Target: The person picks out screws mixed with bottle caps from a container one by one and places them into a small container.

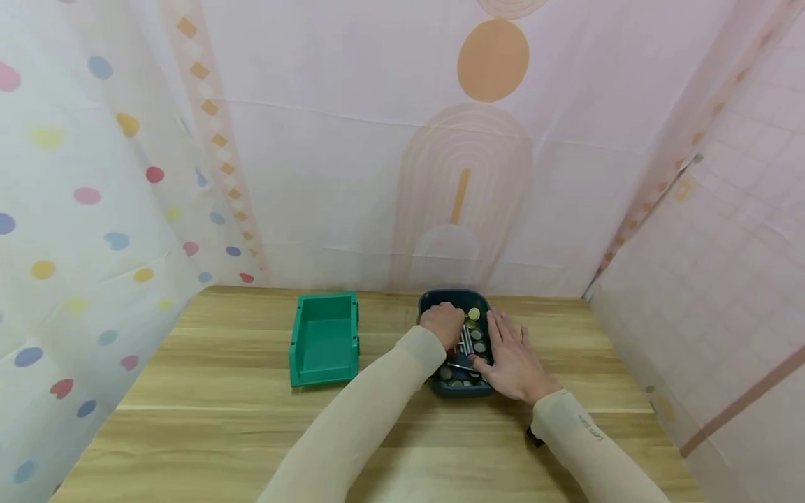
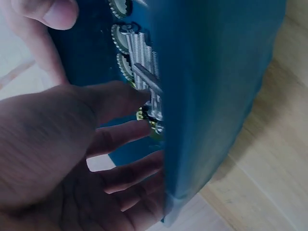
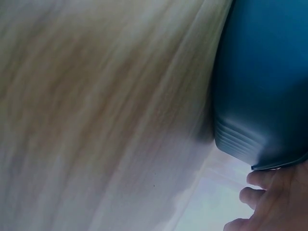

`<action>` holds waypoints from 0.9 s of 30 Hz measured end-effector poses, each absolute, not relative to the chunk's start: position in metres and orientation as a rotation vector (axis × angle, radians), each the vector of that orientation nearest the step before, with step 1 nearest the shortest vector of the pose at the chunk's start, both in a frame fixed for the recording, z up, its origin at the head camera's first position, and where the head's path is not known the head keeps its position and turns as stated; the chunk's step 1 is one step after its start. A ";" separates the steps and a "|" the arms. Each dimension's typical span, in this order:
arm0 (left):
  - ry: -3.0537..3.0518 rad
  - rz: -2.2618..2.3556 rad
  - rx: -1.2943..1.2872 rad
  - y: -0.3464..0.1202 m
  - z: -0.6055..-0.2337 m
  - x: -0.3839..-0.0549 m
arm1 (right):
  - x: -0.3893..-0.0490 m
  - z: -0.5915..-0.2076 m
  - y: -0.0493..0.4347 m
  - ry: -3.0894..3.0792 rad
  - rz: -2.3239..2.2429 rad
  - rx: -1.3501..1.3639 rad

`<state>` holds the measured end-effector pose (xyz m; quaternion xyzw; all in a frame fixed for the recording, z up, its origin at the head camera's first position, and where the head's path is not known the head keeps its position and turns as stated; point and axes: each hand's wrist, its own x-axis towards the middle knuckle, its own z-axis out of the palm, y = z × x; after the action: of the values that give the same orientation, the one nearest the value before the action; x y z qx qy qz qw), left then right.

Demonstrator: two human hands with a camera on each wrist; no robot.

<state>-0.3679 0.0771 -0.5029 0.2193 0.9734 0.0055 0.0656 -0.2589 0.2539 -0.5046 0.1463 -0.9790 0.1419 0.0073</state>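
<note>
A dark blue basket (image 1: 462,392) on the wooden table holds several round bottle caps (image 1: 476,335) with crimped edges, some silvery and some gold. Among them lie silvery threaded bolts (image 1: 467,340) (image 2: 142,53). My left hand (image 1: 444,323) (image 2: 72,144) reaches down into the basket. In the left wrist view its thumb and index finger are at the bolts, with a gap between them; its other fingertips are hidden behind the near wall. My right hand (image 1: 517,362) (image 3: 284,197) lies across the right rim, fingers extended and thumb over the inside.
A green open-fronted bin (image 1: 327,342) stands left of the basket, with table surface (image 1: 239,363) around it. Patterned cloth (image 1: 352,175) hangs at the back and both sides. A small black object (image 1: 534,438) shows at my right wrist.
</note>
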 end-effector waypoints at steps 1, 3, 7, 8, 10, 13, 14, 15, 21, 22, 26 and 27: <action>2.934 0.017 0.666 0.077 -0.505 -0.370 | -0.259 -0.505 0.255 -3.061 0.446 0.448; 2.923 0.018 0.668 0.077 -0.507 -0.372 | -0.258 -0.506 0.255 -3.052 0.447 0.442; 2.910 0.016 0.660 0.077 -0.510 -0.375 | -0.258 -0.506 0.254 -3.053 0.454 0.435; 2.908 0.014 0.660 0.077 -0.511 -0.376 | -0.258 -0.506 0.254 -3.051 0.455 0.433; 2.912 0.014 0.656 0.078 -0.510 -0.376 | -0.258 -0.506 0.253 -3.051 0.456 0.425; 2.915 0.013 0.663 0.078 -0.509 -0.375 | -0.257 -0.505 0.252 -3.060 0.455 0.407; 2.918 0.018 0.667 0.077 -0.508 -0.374 | -0.256 -0.505 0.251 -3.065 0.451 0.401; 2.924 0.025 0.671 0.077 -0.507 -0.374 | -0.255 -0.504 0.251 -3.071 0.451 0.393; 2.956 0.121 0.697 0.072 -0.509 -0.375 | -0.251 -0.504 0.247 -3.087 0.447 0.352; 2.956 0.136 0.707 0.071 -0.510 -0.375 | -0.251 -0.505 0.246 -3.087 0.446 0.349; 2.956 0.149 0.749 0.067 -0.511 -0.377 | -0.251 -0.507 0.245 -3.072 0.440 0.340; 2.954 0.147 0.753 0.066 -0.511 -0.378 | -0.251 -0.507 0.245 -3.068 0.443 0.340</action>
<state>-0.3779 0.0660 -0.5114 0.2466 0.9669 0.0481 0.0449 -0.2512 0.2448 -0.5073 0.1091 -0.9838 0.1421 0.0118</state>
